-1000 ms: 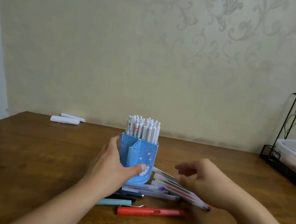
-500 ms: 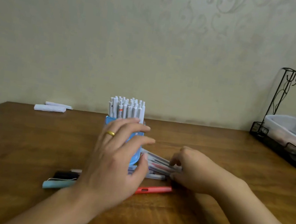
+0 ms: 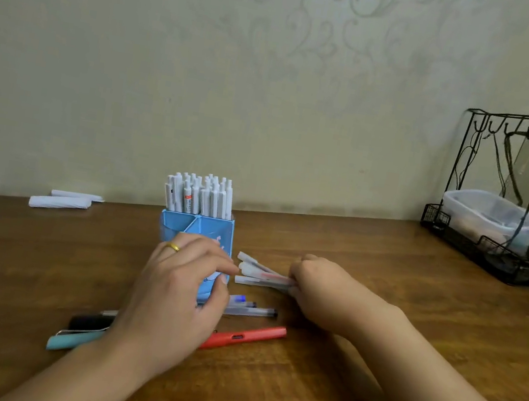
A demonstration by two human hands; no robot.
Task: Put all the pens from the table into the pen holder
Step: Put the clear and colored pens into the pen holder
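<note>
While my left hand (image 3: 172, 293) curls around the front of the blue pen holder (image 3: 197, 234), a teal pen (image 3: 74, 340), a black pen (image 3: 89, 321) and a red pen (image 3: 245, 334) lie nearest me on the wooden table (image 3: 365, 278). Beyond them lie clear pens (image 3: 251, 309). My right hand (image 3: 321, 289) clenches a bundle of translucent pens (image 3: 258, 272) beside the holder, which is packed with upright white pens (image 3: 199, 195).
</note>
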